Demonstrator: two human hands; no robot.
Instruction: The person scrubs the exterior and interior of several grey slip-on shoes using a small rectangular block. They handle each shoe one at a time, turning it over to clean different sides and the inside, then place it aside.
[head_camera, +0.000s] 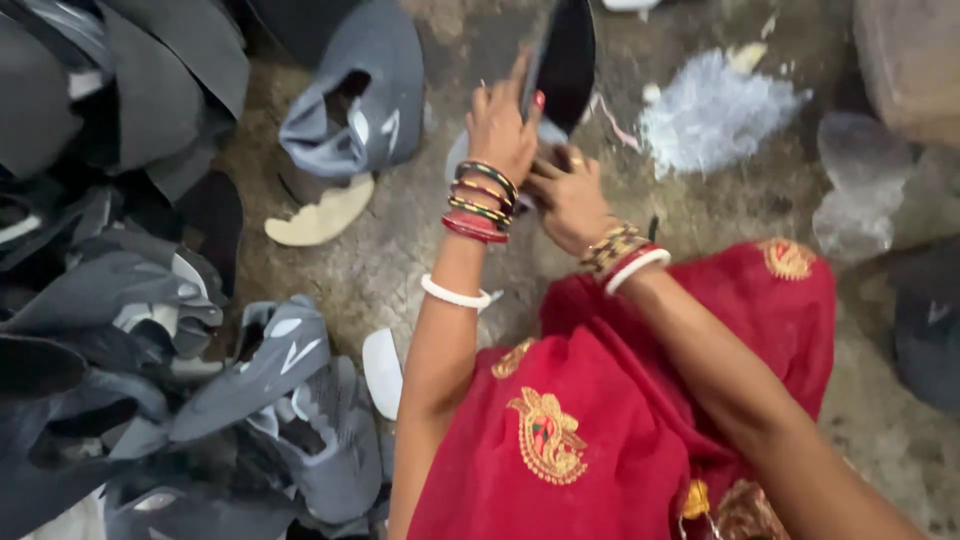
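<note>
My left hand (500, 125) grips a dark grey shoe upper (565, 60), held upright at the top middle of the head view. Several coloured bangles ring that wrist. My right hand (568, 195) sits just below and to the right of it, fingers curled against the lower edge of the same shoe upper. Whether a small tool is in the right hand is hidden. Red cloth with gold embroidery (600, 420) covers my lap beneath both arms.
A heap of grey shoe uppers (150, 350) fills the left side. One grey shoe on a pale sole (350, 120) stands at the upper left. A white scrap pile (715, 110) lies on the concrete floor (400, 250) to the right.
</note>
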